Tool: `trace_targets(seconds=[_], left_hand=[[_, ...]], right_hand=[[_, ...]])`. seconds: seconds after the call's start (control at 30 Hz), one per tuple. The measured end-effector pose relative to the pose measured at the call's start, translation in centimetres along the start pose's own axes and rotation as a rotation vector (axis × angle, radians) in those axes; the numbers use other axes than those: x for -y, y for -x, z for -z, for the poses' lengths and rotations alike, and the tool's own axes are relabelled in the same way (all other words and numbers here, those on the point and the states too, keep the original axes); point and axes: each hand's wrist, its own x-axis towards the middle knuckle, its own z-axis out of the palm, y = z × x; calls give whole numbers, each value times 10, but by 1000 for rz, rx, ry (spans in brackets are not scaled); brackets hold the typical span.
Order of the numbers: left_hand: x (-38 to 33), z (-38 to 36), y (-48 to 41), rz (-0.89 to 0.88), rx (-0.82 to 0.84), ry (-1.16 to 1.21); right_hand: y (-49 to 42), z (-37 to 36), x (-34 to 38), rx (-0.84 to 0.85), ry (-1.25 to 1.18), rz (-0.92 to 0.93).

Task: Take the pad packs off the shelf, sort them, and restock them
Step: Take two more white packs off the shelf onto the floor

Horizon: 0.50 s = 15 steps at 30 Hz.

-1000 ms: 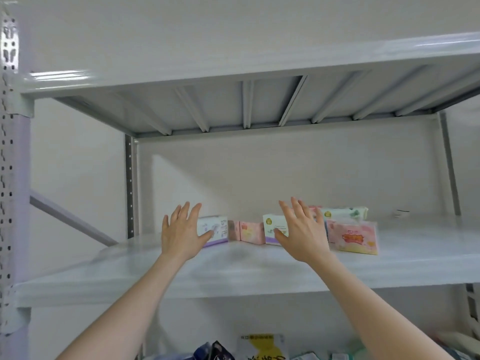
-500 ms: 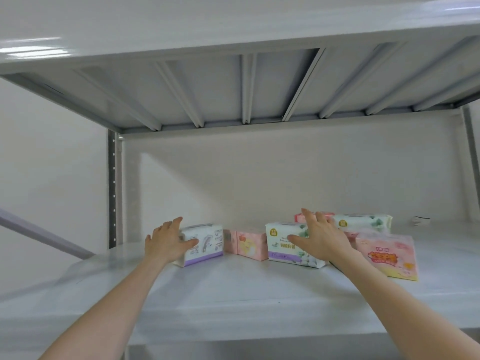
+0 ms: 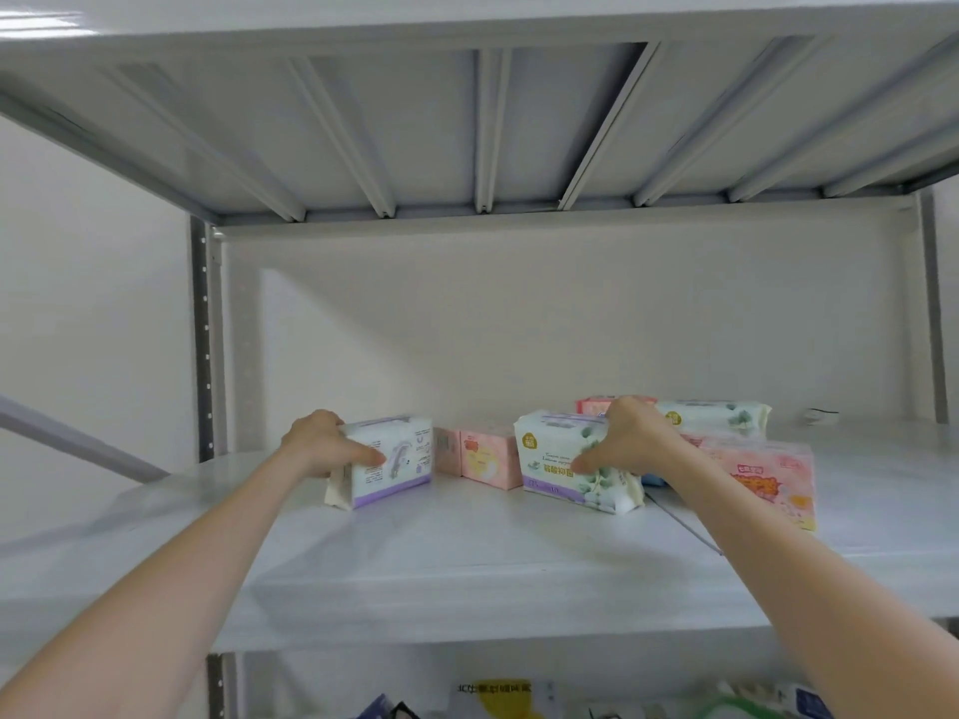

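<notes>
Pad packs (image 3: 490, 456) on white shelf (image 3: 467, 563). Our left hand (image 3: 316, 443) grips the purple-trimmed pack (image 3: 402, 461), our right hand (image 3: 628, 438) the leaf-printed pack (image 3: 552, 459), fingers (image 3: 363, 453) curled round each.

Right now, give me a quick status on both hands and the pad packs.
Left hand grips purple-trimmed pack. Right hand grips leaf-print pack. Both packs on the shelf; pink pack between them.

Left hand (image 3: 320, 444), right hand (image 3: 625, 439) onto packs (image 3: 402, 472)
</notes>
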Motion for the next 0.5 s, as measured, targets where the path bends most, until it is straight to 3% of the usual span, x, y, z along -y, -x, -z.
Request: trace_targets(seconds=[0.1,0.23,0.4,0.5], left_hand=[[2,9,16,1,9,122],[12,8,38,-33,-98,253],[15,-3,67,-48,-205,564],[8,-6,86,-86,-189,670]], right_hand=[[10,0,6,-32,-27,-20],[25,-4,8,-145,-81,-11],[55,-11,6,-290,-415,22],[80,-12,7,-345,-597,53]])
